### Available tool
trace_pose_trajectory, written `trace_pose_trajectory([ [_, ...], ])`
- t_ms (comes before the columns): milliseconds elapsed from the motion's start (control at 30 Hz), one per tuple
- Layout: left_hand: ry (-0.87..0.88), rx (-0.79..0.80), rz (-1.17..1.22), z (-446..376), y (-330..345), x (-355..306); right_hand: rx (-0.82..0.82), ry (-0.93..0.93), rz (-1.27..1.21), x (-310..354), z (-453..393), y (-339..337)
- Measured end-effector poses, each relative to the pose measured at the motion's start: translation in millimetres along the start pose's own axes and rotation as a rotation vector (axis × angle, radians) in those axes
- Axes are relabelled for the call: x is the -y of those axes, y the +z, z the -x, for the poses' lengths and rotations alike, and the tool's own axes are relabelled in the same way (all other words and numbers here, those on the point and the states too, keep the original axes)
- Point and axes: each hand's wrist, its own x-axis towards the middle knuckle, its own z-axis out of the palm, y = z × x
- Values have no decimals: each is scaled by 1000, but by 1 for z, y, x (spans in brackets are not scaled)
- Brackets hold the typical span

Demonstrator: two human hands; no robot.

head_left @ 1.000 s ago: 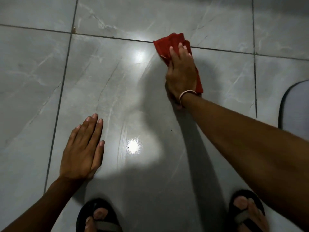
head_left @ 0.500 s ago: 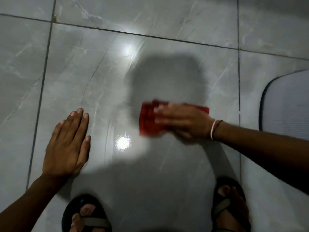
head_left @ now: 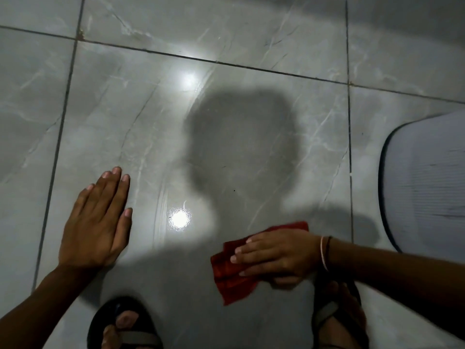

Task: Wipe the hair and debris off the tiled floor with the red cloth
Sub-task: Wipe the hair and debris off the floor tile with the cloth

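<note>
The red cloth (head_left: 232,278) lies flat on the grey tiled floor (head_left: 130,117), low and right of centre. My right hand (head_left: 274,255) presses down on it, fingers pointing left, with thin bands on the wrist. My left hand (head_left: 97,222) rests flat on the tile at the lower left, fingers together, holding nothing. A tiny dark speck (head_left: 234,190) sits on the tile above the cloth. Hair is too fine to make out.
My two sandalled feet, the left one (head_left: 123,326) and the right one (head_left: 337,321), stand at the bottom edge. A pale ribbed mat with a dark rim (head_left: 425,182) lies at the right. Dark grout lines (head_left: 226,62) cross the floor. Two light reflections glare on the tile.
My right hand has dragged the red cloth from the far grout line back toward my feet, turning so the fingers point left. The left hand has stayed planted.
</note>
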Motion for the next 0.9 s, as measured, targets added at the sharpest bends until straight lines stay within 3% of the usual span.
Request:
trace_pose_trajectory([
  [67, -10, 8, 1, 0, 0, 0, -77, 76, 59, -35, -6, -16],
  [233, -16, 12, -7, 0, 0, -1, -588, 842, 103, -138, -51, -92],
  [300, -16, 13, -17, -1, -3, -1, -758, 1063, 24, -170, -89, -119],
  [367, -15, 18, -18, -2, -3, -1, -762, 1126, 6, -167, -110, -119],
  [400, -16, 21, -14, -2, -4, -2, -718, 1060, 29, -152, -112, -108],
  [467, -16, 16, -10, -3, -4, -2, -585, 736, 54, -93, -102, -73],
  [567, -21, 4, -10, -2, -3, -2, -127, 83, -138, 12, -86, -16],
  [633, -20, -2, -14, -1, -1, -2, 106, -244, -124, 20, -87, -2],
  [700, -16, -6, -19, -1, -1, -2, 131, -331, -14, -15, -92, -16],
  [767, -16, 2, -13, -1, -1, 0, -109, -99, 113, -74, -94, -45],
  [900, -22, 15, -28, 1, -1, -2, -707, 945, 167, -190, -90, -125],
])
